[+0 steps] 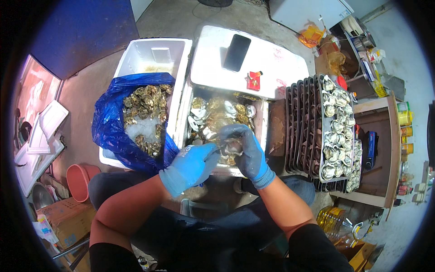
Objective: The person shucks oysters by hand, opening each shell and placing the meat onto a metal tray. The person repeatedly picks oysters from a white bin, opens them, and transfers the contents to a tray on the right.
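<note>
My right hand (250,154), in a blue knit glove with a dark grey coated palm, curls around an oyster (233,148). Its greyish, wet-looking face shows between the fingers. My left hand (194,164), gloved alike, has its fingers bent in at the oyster's left side; whatever it grips is hidden. Both hands are over the near part of a white foam box (261,125) of oyster shells (230,108), some pale side up. Left of it, a blue plastic bag (110,112) lines a second foam box (183,51) and holds whole oysters (148,102) and crushed ice (140,131).
A foam lid (214,51) behind the box bears a phone (237,52) and a red packet (253,83). On the right, metal trays (321,136) of opened oysters (336,127) are stacked beside a wooden shelf (390,153). An orange-red bucket (77,183) stands left.
</note>
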A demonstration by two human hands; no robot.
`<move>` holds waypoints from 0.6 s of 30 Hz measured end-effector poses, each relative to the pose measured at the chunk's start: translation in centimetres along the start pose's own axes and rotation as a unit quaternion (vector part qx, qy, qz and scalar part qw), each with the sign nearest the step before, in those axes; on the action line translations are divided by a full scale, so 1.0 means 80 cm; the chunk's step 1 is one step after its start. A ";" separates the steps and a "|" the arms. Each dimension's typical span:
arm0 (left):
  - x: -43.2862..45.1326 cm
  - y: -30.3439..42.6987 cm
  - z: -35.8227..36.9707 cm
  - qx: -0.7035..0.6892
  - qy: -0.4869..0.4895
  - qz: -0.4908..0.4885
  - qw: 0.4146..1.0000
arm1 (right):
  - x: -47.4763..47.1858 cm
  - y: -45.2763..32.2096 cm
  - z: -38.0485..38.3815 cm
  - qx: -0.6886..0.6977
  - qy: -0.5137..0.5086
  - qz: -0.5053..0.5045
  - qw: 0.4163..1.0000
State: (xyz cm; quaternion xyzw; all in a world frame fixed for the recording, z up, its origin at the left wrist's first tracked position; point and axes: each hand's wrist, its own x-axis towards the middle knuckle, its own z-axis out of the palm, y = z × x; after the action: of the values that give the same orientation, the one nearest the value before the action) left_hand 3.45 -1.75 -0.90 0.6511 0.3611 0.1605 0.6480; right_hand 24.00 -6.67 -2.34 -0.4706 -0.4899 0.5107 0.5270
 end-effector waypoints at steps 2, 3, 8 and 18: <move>0.000 0.004 0.000 -0.251 -0.123 -0.204 0.938 | -0.003 -0.007 0.000 -0.331 0.029 -0.138 0.933; 0.000 0.008 0.000 -0.271 -0.139 -0.196 0.932 | -0.006 -0.009 0.002 -0.282 0.024 -0.134 0.950; 0.003 0.032 -0.006 -0.194 -0.109 -0.148 0.964 | 0.001 -0.012 -0.009 -0.064 0.075 -0.054 0.994; 0.004 0.025 0.005 -0.190 -0.032 -0.183 0.964 | 0.002 -0.014 -0.008 0.196 0.142 -0.043 0.969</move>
State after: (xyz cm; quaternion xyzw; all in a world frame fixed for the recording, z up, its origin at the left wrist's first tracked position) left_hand 4.46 -1.63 0.91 0.4440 0.4159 0.0840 0.7892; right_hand 24.73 -6.52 -1.28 -0.4039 -0.3200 0.5015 0.6949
